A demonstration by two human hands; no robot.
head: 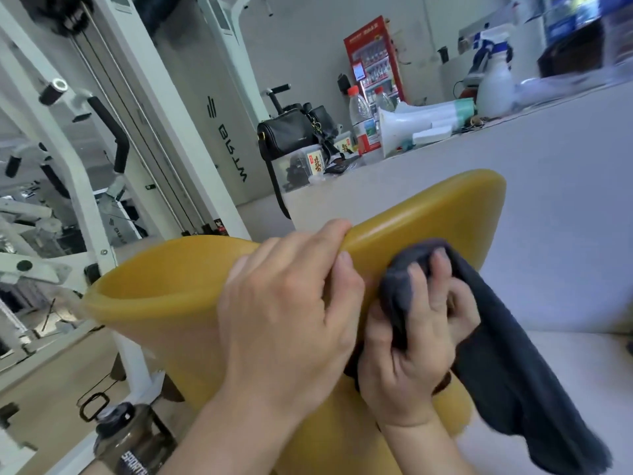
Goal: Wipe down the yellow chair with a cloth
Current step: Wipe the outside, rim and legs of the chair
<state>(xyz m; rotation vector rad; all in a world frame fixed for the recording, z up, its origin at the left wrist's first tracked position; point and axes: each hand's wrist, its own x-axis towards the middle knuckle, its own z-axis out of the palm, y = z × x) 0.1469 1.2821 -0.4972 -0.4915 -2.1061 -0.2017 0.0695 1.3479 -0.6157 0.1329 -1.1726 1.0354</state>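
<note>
Left hand (287, 303) gripping yellow chair (154, 286) rim, right hand (407, 365) fingers (440, 286) clutching dark cloth (513, 354), tinted bottle (133, 440) on floor

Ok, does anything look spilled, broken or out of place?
Nothing on the yellow chair looks damaged or spilled. Left hand grips its rim; right hand presses the dark cloth on it. Only oddity: the strap of the black bag dangles over the counter.

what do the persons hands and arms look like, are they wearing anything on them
The left hand and the right hand are both bare: no gloves, and no rings or watch that show. The nails look short and unpainted. The forearms are bare too, with no sleeve in view up to the bottom edge of the picture.
</note>
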